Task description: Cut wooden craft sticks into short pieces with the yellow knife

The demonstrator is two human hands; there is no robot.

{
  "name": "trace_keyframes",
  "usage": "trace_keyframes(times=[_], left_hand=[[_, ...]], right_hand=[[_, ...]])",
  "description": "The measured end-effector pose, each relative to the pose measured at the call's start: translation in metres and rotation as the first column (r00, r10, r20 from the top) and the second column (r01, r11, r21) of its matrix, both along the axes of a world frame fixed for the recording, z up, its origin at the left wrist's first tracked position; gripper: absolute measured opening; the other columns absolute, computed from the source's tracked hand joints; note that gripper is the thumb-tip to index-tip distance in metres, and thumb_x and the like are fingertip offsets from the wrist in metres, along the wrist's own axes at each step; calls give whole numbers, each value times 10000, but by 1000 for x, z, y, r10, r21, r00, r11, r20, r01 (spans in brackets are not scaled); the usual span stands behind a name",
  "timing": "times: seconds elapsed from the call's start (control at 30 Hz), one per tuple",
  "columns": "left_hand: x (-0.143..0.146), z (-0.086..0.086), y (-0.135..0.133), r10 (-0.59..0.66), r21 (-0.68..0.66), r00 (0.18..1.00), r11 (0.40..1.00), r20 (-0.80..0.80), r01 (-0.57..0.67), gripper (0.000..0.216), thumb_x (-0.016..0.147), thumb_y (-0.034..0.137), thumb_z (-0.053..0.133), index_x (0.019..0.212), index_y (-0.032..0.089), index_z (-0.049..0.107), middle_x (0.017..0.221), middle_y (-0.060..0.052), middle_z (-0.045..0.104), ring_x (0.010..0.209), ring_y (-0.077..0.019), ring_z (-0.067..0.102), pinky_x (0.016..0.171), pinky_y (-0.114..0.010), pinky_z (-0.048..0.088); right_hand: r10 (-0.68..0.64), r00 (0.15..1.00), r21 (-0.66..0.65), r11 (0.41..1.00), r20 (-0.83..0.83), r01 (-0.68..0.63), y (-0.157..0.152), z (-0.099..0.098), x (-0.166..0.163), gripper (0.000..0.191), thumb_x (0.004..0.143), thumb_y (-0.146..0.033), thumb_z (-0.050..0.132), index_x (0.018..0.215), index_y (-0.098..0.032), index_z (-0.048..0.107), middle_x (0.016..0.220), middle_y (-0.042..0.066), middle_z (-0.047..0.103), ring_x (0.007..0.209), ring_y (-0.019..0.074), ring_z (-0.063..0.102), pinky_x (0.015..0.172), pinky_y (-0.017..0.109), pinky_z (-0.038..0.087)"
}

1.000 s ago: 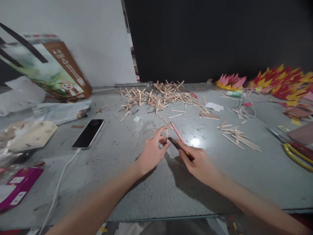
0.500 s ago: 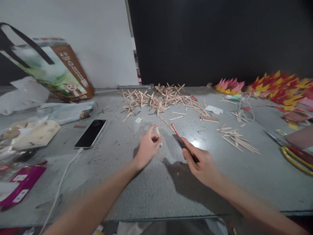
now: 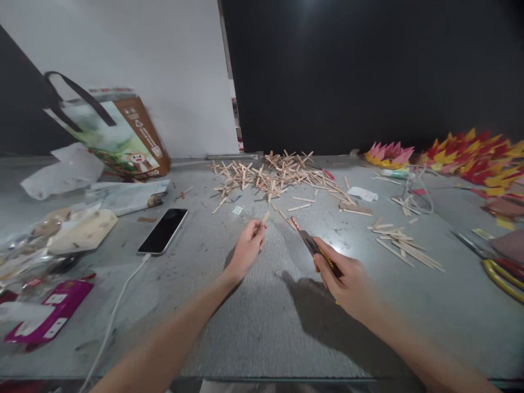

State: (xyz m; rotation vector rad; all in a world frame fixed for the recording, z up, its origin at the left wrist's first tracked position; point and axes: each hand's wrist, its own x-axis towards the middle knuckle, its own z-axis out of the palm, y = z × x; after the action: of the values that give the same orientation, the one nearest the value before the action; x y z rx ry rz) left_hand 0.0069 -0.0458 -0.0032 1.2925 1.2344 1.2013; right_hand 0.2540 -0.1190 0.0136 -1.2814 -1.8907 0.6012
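Over the middle of the table, my left hand (image 3: 246, 246) is closed around a small wooden craft stick (image 3: 266, 217), whose pale end points up past the fingertips. My right hand (image 3: 341, 273) grips a box cutter (image 3: 313, 248) with a dark grey front and a black-and-yellow handle. At its front end shows a thin red-and-white striped piece (image 3: 295, 222); whether it is joined to the cutter I cannot tell. Beyond both hands lies a heap of crossed wooden sticks (image 3: 272, 177). Right of the cutter, several loose sticks (image 3: 403, 245) lie in a fan.
At left are a phone (image 3: 164, 232) on a white cable, a purple packet (image 3: 51, 311), plastic wrappings and an upright carrier bag (image 3: 118, 136). Yellow-handled scissors (image 3: 501, 278) lie at right. Red, yellow and pink paper pieces (image 3: 475, 158) stand behind.
My left fingers have closed from a loose, curved pinch, and the stick's end now points up and away. The right hand keeps the cutter. The whole view has shifted slightly.
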Motion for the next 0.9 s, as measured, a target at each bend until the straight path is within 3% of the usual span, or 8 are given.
trace_keyframes(times=[0.2, 0.4, 0.73, 0.9], left_hand=[[-3, -3, 0, 66, -17, 996, 998, -52, -67, 324, 989, 523, 512, 950, 202, 526, 615, 80, 397, 511, -94, 366, 528, -226, 293], [-5, -5, 3, 45, 19, 999, 999, -12, -44, 384, 980, 582, 522, 948, 199, 526, 592, 86, 349, 507, -100, 326, 514, -239, 239], [0, -8, 2, 35, 24, 999, 999, -20, -35, 359, 996, 553, 495, 993, 195, 525, 606, 86, 361, 535, -106, 333, 544, -242, 253], [-3, -7, 2, 4, 35, 999, 999, -43, -3, 346, 1024, 527, 444, 1042, 191, 524, 646, 73, 377, 572, -121, 364, 584, -253, 302]], right_hand=[[-7, 1000, 41, 999, 30, 6, 1, -2, 0, 457, 1059, -374, 493, 1428, -138, 621, 657, 16, 685, 461, 128, 557, 460, 221, 437], [3, 997, 62, 998, 76, -8, -1, -1, -2, 425, 1061, -355, 499, 1414, -160, 637, 746, 33, 734, 502, 131, 596, 532, 231, 484], [25, 996, 54, 998, 92, -30, -2, 5, -5, 442, 1068, -355, 470, 1385, -107, 652, 804, 78, 769, 597, 157, 678, 628, 239, 548], [104, 986, 20, 994, 131, -107, -7, 4, -9, 432, 1073, -337, 448, 1379, -120, 663, 821, 73, 772, 659, 163, 709, 689, 231, 568]])
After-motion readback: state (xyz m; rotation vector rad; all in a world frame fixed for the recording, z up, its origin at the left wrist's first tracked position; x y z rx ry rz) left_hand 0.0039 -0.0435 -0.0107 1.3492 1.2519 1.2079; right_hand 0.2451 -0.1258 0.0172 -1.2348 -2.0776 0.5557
